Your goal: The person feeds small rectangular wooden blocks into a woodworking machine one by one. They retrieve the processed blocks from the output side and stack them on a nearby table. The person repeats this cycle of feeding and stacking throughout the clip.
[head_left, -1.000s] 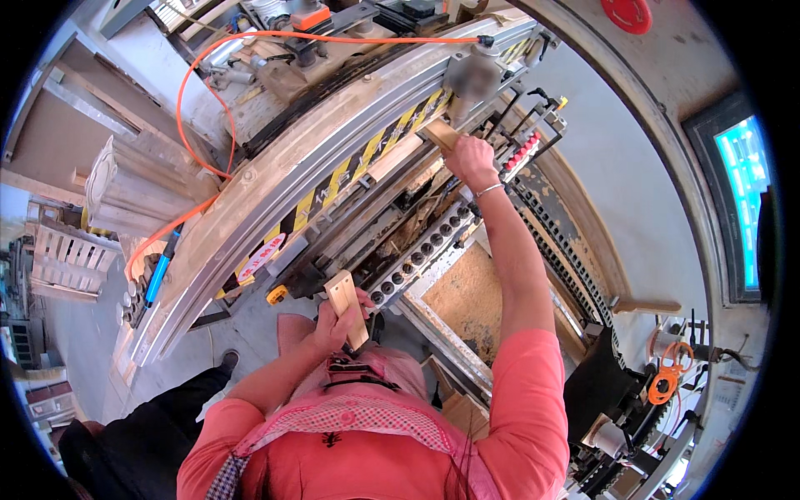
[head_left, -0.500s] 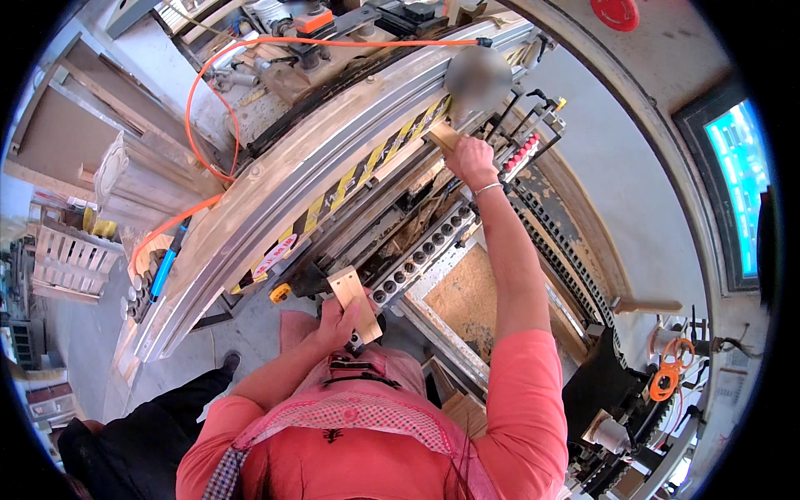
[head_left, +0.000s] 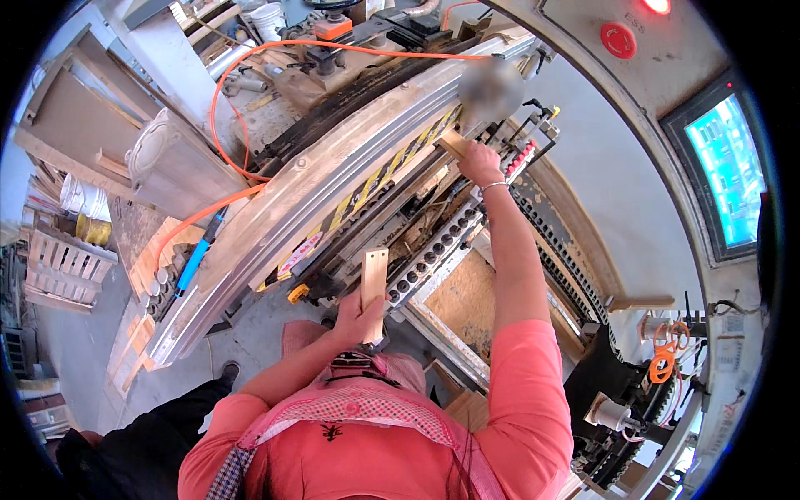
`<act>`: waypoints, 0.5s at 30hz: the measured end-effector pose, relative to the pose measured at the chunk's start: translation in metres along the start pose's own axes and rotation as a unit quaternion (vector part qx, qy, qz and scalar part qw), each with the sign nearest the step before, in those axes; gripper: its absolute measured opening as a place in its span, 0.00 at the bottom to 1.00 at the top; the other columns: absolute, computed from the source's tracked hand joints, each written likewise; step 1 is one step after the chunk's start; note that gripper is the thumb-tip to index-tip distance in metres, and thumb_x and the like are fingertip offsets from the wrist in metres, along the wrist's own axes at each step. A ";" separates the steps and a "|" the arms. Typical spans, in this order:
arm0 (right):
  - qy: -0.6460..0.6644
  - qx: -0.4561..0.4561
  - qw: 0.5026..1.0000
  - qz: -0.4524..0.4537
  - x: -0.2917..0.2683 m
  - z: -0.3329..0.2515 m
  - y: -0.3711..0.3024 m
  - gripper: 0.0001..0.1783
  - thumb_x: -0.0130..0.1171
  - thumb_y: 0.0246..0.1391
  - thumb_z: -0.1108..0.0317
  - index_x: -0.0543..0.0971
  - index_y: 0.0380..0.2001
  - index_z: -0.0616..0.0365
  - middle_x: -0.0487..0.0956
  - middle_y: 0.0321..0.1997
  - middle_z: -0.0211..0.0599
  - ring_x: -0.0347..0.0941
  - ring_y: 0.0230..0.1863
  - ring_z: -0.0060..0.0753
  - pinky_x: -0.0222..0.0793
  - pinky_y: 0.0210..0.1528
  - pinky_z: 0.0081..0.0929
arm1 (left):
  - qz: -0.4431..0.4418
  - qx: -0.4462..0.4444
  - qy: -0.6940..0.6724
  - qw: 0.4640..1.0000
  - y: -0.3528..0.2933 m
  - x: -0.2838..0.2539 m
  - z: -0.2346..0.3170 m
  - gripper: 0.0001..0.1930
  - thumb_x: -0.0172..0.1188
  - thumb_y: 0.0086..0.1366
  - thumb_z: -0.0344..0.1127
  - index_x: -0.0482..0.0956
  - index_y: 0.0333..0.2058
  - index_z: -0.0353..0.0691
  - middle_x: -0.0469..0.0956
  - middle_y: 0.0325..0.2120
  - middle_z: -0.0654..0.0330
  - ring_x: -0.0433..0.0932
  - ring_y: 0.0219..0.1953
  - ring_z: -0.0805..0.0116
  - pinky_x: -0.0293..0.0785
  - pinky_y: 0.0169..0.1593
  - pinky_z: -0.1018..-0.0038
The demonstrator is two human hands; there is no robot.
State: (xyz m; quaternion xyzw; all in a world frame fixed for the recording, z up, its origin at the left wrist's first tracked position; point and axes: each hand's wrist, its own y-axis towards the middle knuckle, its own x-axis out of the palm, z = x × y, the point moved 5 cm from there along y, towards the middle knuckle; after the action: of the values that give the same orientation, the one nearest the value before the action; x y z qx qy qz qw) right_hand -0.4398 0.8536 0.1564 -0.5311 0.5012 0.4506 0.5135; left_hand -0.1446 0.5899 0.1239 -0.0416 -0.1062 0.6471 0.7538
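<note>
Close in front of my body, my left hand [head_left: 358, 318] is closed around a short, pale wooden board [head_left: 375, 275] with small holes at its far end. The board stands out past my fingers, tilted slightly right. My right arm reaches forward over the machine, and my right hand [head_left: 482, 164] is closed on another piece of wood [head_left: 455, 144]. That piece lies by the yellow-and-black striped edge of the machine [head_left: 408, 154]; part of it is hidden by my fingers. A row of round black rollers [head_left: 433, 257] runs between my two hands.
An orange hose [head_left: 215, 108] loops over the long machine beam [head_left: 275, 212]. To the right are a lit screen [head_left: 723, 171], a red stop button [head_left: 618, 39] and an orange coiled tube [head_left: 662, 363]. A person in dark clothes [head_left: 146, 433] is at lower left.
The board in my left hand has turned more upright and moved slightly right. My right hand keeps its hold on the other wood. The whole view has shifted a little.
</note>
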 end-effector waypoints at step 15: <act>-0.032 -0.041 0.999 0.001 -0.002 -0.006 0.000 0.24 0.58 0.42 0.56 0.71 0.39 0.65 0.77 0.37 0.50 0.74 0.41 0.48 0.70 0.44 0.38 | -0.065 0.066 0.049 0.995 -0.003 -0.001 0.000 0.11 0.51 0.62 0.36 0.73 0.35 0.34 0.73 0.20 0.61 0.69 0.22 0.78 0.67 0.26 0.77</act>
State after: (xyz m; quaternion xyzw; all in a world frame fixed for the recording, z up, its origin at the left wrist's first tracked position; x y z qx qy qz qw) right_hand -0.4397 0.8478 0.1589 -0.5361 0.4664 0.4880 0.5069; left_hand -0.1423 0.5887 0.1247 -0.0167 -0.0285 0.5996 0.7996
